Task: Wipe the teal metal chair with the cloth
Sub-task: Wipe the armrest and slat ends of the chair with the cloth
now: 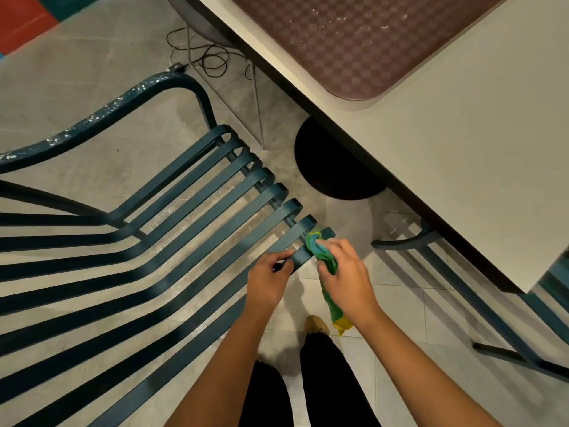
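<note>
Mid-wipe on the chair (172,241) seat: right hand (345,272) closed around cloth (320,252), pressing it on the outermost slat's front end; left hand (268,275) pinching the neighbouring slat. Next, probably: drawing cloth along the slat.

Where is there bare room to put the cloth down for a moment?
The white table is bare between the checkered tray and its near edge. The chair seat is all slats and gaps. At its front corner both the left hand and the right hand with the cloth crowd together.
</note>
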